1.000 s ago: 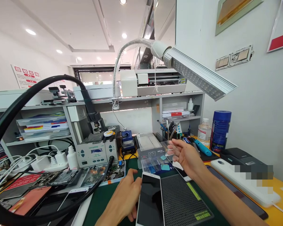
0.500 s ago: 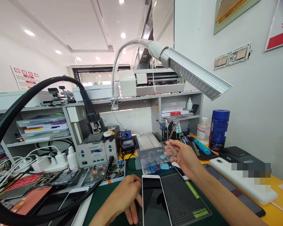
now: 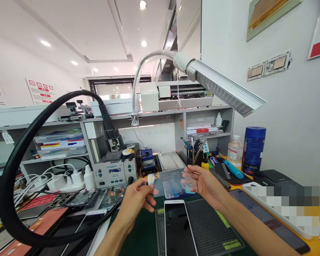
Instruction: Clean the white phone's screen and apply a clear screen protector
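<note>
Clear film [image 3: 159, 182], its outline hard to trace, is pinched by both hands [image 3: 139, 193].

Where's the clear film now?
In the head view's lower centre, the clear film is between the left hand and right hand, appearing just above the white-framed smartphone.

A lamp [image 3: 229, 87] clamped to the shelf [image 3: 179, 129] arches in front of a white machine [image 3: 149, 97]. At left, a black hose [image 3: 3, 199] loops near a station [image 3: 113, 176], a white bottle [image 3: 89, 179] and chargers [image 3: 56, 184]. At right, a blue can [image 3: 254, 149] stands just beside a clear bottle [image 3: 235, 153], and the wall [image 3: 290, 113] holds 2 plates [image 3: 277, 64].
</note>
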The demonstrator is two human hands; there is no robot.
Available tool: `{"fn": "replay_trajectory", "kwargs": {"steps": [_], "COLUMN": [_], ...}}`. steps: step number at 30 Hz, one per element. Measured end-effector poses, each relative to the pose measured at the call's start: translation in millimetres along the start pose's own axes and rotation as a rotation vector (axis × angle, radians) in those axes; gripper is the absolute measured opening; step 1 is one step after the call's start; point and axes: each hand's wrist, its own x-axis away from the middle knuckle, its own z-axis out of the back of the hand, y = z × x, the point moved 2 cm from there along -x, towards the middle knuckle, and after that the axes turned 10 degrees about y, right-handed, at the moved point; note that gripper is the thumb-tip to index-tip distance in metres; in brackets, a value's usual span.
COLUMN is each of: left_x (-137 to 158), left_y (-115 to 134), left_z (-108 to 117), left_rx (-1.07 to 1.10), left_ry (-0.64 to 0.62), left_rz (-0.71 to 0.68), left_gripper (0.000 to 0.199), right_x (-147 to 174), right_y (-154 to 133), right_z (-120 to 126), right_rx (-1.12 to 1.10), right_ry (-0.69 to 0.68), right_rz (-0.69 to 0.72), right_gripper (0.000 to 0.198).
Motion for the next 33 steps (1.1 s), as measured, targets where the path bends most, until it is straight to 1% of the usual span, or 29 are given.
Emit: {"fn": "replay_trajectory", "kwargs": {"steps": [3, 6, 12, 15, 18, 23, 26, 33], "left_x": [-4, -9, -14, -13, -11, -7, -5, -4], "left_y": [-3, -4, -5, -4, -1, -1, 0, -1], "left_z": [4, 8, 13, 14, 13, 11, 11, 10], "left_rx": [-0.001, -0.025, -0.06, -0.057, -0.064, -0.112, -0.143, -0.125], "left_ry": [0.05, 0.063, 0.076, 0.075, 0.083, 0.104, 0.109, 0.105], "left_rz": [-0.061, -0.109, -0.197, -0.233, -0.273, -0.347, -0.373, -0.372], "left_gripper": [0.039, 0.041, 0.043, 0.044, 0.045, 0.042, 0.04, 0.042], "right_x": [3, 4, 6, 7, 8, 14, 17, 12], "right_y": [1, 2, 5, 6, 6, 6, 7, 10], "right_z": [-2, -3, -4, -3, -1, -1, -2, -1], "right_rx": [0.007, 0.01, 0.045, 0.077, 0.125, 0.209, 0.244, 0.248], "right_ry": [-0.064, -0.148, -0.353, -0.467, -0.591, -0.738, -0.755, -0.679], "right_rz": [-0.072, -0.162, -0.314, -0.366, -0.402, -0.387, -0.369, -0.313], "right_gripper": [0.02, 0.026, 0.022, 0.025, 0.032, 0.039, 0.042, 0.042]}}
